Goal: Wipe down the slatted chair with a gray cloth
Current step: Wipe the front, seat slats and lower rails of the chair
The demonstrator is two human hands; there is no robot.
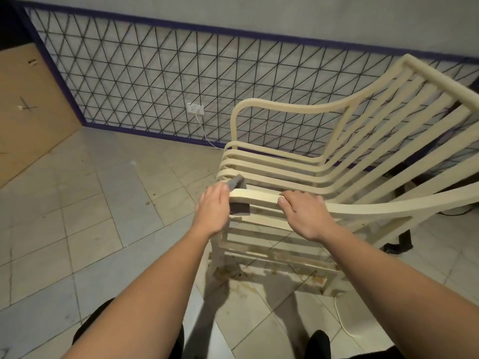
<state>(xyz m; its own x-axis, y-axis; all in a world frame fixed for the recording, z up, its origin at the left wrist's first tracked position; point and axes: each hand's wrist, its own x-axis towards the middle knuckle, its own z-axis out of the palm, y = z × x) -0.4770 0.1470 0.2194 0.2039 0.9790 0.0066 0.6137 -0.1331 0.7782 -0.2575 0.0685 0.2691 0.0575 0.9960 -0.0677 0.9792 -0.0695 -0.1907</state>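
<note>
A cream slatted chair [324, 161] stands on the tiled floor, its seat facing left and its back rising toward the upper right. My left hand [213, 208] holds a gray cloth [237, 195] wrapped around the front end of the near armrest; part of the cloth sticks out above the hand and part hangs below the rail. My right hand [304, 216] grips the same armrest a little further back, fingers curled over its top edge.
A wall with a black diamond-pattern grid and purple trim runs behind the chair, with a white socket [195, 109] and a cable down to the floor. A brown board [28, 104] leans at the left. A white cord [342, 317] lies on the stained tiles by the chair's legs.
</note>
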